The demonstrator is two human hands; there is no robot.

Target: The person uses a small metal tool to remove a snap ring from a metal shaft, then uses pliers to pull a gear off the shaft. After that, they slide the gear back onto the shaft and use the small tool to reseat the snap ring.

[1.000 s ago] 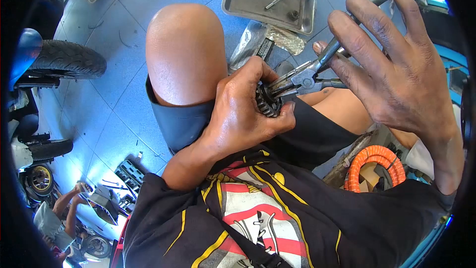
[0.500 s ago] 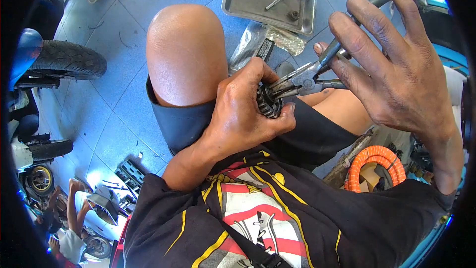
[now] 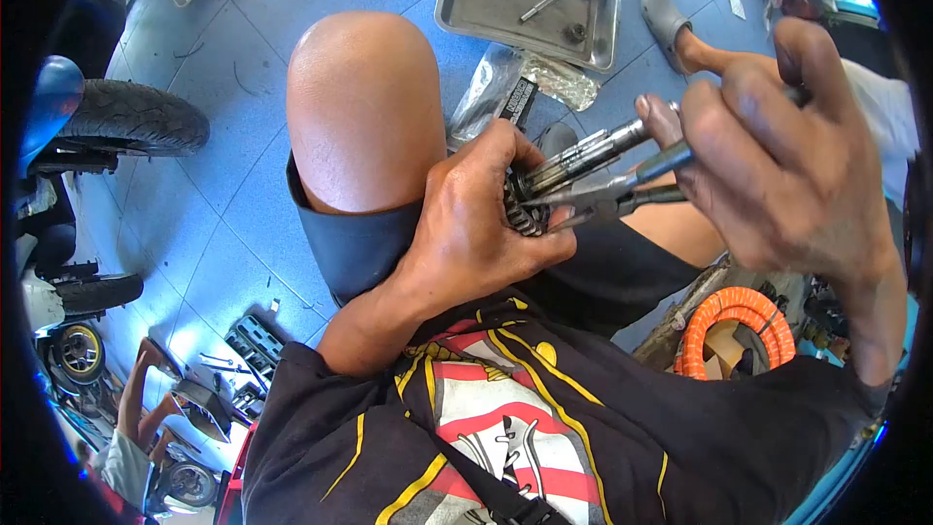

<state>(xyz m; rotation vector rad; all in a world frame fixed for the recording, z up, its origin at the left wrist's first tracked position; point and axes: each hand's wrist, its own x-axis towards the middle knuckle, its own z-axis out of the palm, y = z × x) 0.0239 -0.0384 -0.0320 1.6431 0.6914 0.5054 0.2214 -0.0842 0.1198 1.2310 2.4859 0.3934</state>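
Observation:
My left hand (image 3: pixel 462 204) is wrapped around a dark toothed gear (image 3: pixel 526 221), close above my lap. A shiny splined shaft (image 3: pixel 581 157) runs out from the gear toward the upper right. My right hand (image 3: pixel 777 170), slightly blurred, is closed around the handles of a pair of pliers (image 3: pixel 659 165). The plier jaws lie just below the shaft, with their tips against or very near the gear's face; exact contact is hidden. My right thumb is close to the shaft's far end.
A metal tray (image 3: pixel 447 15) with gears and a rod lies on the tiled floor, beside a clear plastic bag (image 3: pixel 559 81). An orange coiled hose (image 3: pixel 695 335) is at right. Motorcycle tires (image 3: pixel 136 117) stand at left, near a tool case (image 3: pixel 258 345). Another person's sandalled foot (image 3: pixel 669 24) is at upper right.
The pliers have swung down from over the shaft to below it, uncovering its splines. My right hand has moved lower and its fingers are more curled. My left hand stays still.

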